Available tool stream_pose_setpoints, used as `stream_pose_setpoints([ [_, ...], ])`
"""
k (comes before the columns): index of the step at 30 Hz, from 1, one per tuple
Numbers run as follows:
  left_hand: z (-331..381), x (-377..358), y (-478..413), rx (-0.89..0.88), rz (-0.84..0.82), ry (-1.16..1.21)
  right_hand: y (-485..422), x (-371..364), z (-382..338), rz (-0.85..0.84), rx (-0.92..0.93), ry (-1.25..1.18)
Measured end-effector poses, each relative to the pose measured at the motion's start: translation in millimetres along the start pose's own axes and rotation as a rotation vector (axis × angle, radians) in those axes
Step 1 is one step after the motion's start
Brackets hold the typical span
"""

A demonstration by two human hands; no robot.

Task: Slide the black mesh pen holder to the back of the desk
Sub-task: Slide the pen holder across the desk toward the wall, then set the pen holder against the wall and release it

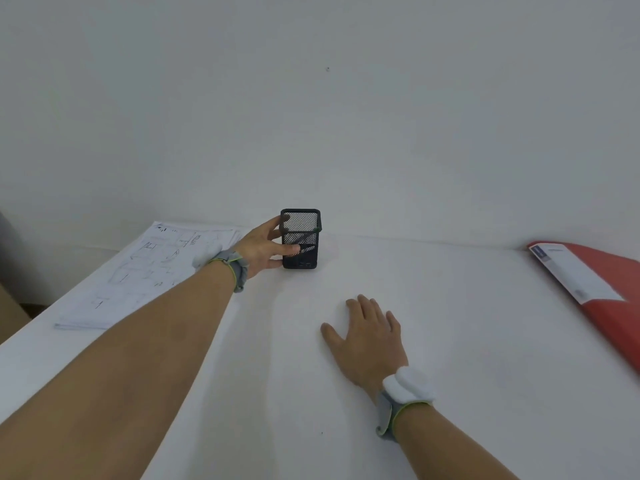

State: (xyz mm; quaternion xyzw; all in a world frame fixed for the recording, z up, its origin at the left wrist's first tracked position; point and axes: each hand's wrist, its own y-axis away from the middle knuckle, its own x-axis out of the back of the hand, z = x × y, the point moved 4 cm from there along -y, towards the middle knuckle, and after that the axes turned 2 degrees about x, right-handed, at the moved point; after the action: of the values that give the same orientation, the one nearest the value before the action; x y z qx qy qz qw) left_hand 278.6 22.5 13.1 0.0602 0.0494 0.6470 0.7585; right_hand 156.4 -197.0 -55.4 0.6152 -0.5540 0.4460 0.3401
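Your left hand (265, 245) wraps the black mesh pen holder (300, 238), thumb and fingers closed on its left side. It stands upright at the table's (433, 341) back edge, so little seems left but letting go. Your right hand (369, 336) lies flat, empty. The holder's contents are hard to make out.

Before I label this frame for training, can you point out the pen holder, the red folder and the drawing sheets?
pen holder (304, 225): head view, upper mesh wall.
red folder (609, 271): head view, red cover.
drawing sheets (145, 268): head view, top sheet's middle.
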Motion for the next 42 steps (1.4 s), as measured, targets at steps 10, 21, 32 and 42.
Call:
stream_pose_setpoints([
  [10,2,-10,-42,0.02,-0.053,0.007,0,0,-1,-0.013,0.002,0.022],
  [21,-4,-12,-70,0.042,-0.122,-0.023,1,1,-2,-0.026,0.0,0.005],
  [32,-24,-6,-75,0.062,0.006,-0.134,1,0,-2,-0.033,0.002,0.017],
  [42,-48,-12,-50,0.038,0.319,-0.222,1,0,-3,-0.023,-0.005,0.012],
])
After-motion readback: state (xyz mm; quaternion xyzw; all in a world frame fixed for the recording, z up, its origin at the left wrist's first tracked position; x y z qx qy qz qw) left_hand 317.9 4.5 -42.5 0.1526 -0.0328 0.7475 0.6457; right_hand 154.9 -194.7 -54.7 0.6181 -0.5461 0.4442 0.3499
